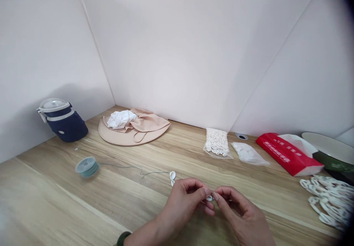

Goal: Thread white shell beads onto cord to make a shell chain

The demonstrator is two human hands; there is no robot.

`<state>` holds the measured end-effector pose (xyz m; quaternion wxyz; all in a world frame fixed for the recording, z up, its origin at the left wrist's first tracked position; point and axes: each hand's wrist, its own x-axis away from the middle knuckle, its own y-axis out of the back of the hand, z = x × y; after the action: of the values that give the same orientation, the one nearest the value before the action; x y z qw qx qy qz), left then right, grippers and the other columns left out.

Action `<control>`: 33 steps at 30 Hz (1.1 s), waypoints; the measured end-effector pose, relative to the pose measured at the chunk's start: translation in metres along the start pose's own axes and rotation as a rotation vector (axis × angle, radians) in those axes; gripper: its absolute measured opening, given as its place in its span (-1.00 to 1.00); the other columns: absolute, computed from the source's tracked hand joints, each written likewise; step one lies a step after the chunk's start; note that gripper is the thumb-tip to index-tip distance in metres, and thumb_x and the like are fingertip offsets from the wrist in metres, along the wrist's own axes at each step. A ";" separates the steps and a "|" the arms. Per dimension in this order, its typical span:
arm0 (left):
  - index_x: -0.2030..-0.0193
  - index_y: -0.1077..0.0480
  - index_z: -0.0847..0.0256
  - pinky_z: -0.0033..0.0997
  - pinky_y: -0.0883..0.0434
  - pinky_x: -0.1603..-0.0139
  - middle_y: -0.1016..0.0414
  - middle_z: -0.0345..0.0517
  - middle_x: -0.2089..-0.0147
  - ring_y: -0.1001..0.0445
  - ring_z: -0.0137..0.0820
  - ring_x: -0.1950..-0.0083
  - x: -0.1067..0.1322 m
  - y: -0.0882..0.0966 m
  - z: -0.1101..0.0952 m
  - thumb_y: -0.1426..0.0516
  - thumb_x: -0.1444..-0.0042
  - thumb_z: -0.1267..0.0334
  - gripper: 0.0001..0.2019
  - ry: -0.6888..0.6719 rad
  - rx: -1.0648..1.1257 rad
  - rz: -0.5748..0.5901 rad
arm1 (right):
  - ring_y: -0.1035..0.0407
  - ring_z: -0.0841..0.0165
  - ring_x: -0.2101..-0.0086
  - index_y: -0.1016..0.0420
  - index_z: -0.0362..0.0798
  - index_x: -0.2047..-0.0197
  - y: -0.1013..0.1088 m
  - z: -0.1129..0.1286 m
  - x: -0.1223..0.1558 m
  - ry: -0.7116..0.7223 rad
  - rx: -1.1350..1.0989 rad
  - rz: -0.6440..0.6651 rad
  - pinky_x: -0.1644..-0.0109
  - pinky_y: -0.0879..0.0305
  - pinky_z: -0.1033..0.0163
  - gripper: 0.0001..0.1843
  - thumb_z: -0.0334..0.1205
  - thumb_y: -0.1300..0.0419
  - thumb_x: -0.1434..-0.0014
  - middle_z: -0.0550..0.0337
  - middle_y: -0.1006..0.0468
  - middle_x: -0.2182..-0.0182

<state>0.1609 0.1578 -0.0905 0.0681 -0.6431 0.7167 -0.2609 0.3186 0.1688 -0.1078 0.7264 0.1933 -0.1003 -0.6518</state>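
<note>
My left hand (186, 200) and my right hand (241, 213) meet low in the middle of the view, fingertips almost touching. Both pinch a small white cowrie shell (210, 198), partly hidden by the fingers. Just beyond my left hand, more white shell (172, 175) lies on the table, joined to a thin green cord (124, 166). That cord runs left across the wood to a clear spool (87, 167) of green thread. Whether the cord passes through the pinched shell cannot be made out.
Behind the hands lie a clear bag of shells (217, 142), a small plastic bag (247, 153), a googly eye (242, 137) and a red tissue pack (287, 155). Strung shells (330, 200) and a green bowl (334, 159) sit right; a beige hat (129, 137) and blue container (66, 126) left.
</note>
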 end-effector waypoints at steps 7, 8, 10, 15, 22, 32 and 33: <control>0.25 -0.54 0.37 -0.35 -0.44 0.20 -0.60 -0.03 0.40 -0.52 -0.40 0.40 -0.001 0.001 -0.001 -0.32 0.14 0.28 -0.72 0.016 0.049 0.009 | -0.49 0.35 0.40 -0.53 0.01 0.38 0.005 -0.002 -0.002 -0.017 -0.010 -0.096 0.32 -0.41 0.46 -0.74 0.03 -0.25 -0.03 0.22 -0.58 0.44; 0.24 -0.54 0.38 -0.35 -0.43 0.21 -0.60 -0.03 0.42 -0.51 -0.40 0.41 -0.002 0.001 0.000 -0.32 0.13 0.27 -0.71 0.006 0.043 0.000 | -0.49 0.35 0.40 -0.53 0.01 0.38 0.006 -0.002 -0.002 0.003 -0.003 -0.100 0.31 -0.41 0.46 -0.75 0.02 -0.25 -0.04 0.23 -0.58 0.44; 0.21 -0.53 0.38 -0.36 -0.43 0.24 -0.59 -0.04 0.42 -0.51 -0.41 0.42 -0.004 0.002 0.003 -0.32 0.13 0.27 -0.69 -0.023 0.032 -0.013 | -0.49 0.36 0.40 -0.54 0.02 0.38 0.006 -0.001 -0.001 0.049 0.018 -0.097 0.30 -0.42 0.45 -0.78 -0.01 -0.26 -0.04 0.23 -0.58 0.44; 0.12 -0.49 0.38 -0.38 -0.43 0.29 -0.57 -0.03 0.38 -0.51 -0.37 0.37 -0.004 0.002 0.007 -0.32 0.13 0.28 -0.61 -0.117 -0.014 -0.020 | -0.50 0.37 0.37 -0.53 0.03 0.35 0.004 0.000 0.000 0.173 0.048 -0.066 0.26 -0.42 0.44 -0.87 -0.10 -0.25 -0.09 0.24 -0.57 0.40; 0.06 -0.45 0.39 -0.36 -0.43 0.28 -0.55 -0.02 0.36 -0.51 -0.37 0.36 -0.003 0.001 0.007 -0.31 0.10 0.26 -0.57 -0.166 -0.053 -0.002 | -0.45 0.37 0.31 -0.51 0.05 0.32 0.003 0.000 0.000 0.340 0.120 -0.079 0.23 -0.40 0.38 -0.92 -0.18 -0.20 -0.17 0.23 -0.53 0.36; 0.07 -0.46 0.35 -0.38 -0.44 0.29 -0.53 -0.04 0.33 -0.51 -0.38 0.36 -0.002 0.001 0.010 -0.30 0.09 0.30 -0.61 -0.170 -0.048 -0.004 | -0.40 0.30 0.23 -0.49 0.04 0.27 0.003 -0.006 0.001 0.527 0.293 -0.112 0.17 -0.36 0.26 -0.95 -0.25 -0.19 -0.20 0.18 -0.50 0.32; 0.07 -0.46 0.35 -0.38 -0.44 0.29 -0.53 -0.05 0.33 -0.52 -0.38 0.36 -0.002 0.001 0.010 -0.30 0.09 0.30 -0.61 -0.171 -0.045 -0.007 | -0.40 0.29 0.23 -0.49 0.04 0.26 0.003 -0.006 0.001 0.536 0.310 -0.117 0.16 -0.37 0.25 -0.95 -0.25 -0.19 -0.20 0.17 -0.50 0.32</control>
<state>0.1646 0.1572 -0.1005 0.1134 -0.6670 0.7117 -0.1891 0.3243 0.1690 -0.1124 0.6500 0.4723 0.0078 -0.5953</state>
